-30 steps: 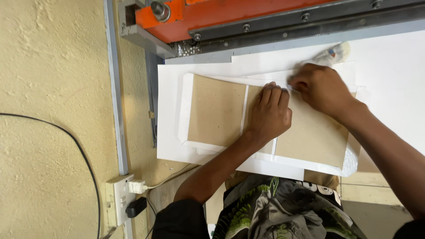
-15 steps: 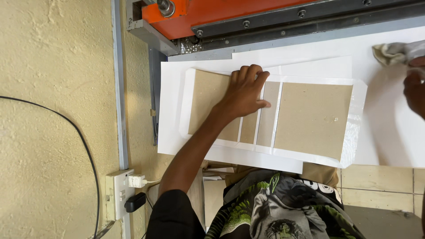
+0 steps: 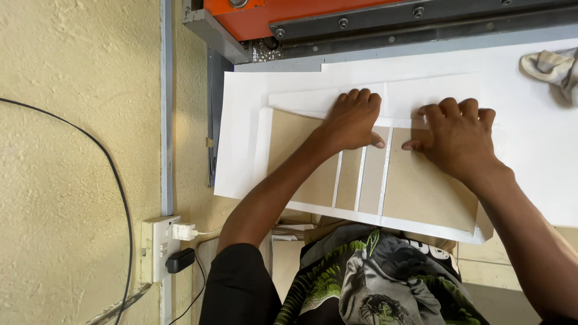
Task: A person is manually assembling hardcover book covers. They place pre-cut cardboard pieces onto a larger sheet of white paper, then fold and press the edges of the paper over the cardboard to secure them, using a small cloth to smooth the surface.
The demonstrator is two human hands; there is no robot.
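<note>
My left hand (image 3: 355, 120) lay flat, fingers spread, on the brown boards (image 3: 373, 174) glued to the white sheet (image 3: 241, 138). My right hand (image 3: 457, 135) pressed flat too, gripping nothing. I judged even pressure along the far fold best. The sheet's turned edge hid under my fingers; the grey cloth (image 3: 551, 66) ran off-frame.

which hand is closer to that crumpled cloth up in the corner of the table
Right. The right hand presses on the brown boards nearer the crumpled cloth, though apart from it. The left hand lies farther away, on the far side of the right hand.
</note>
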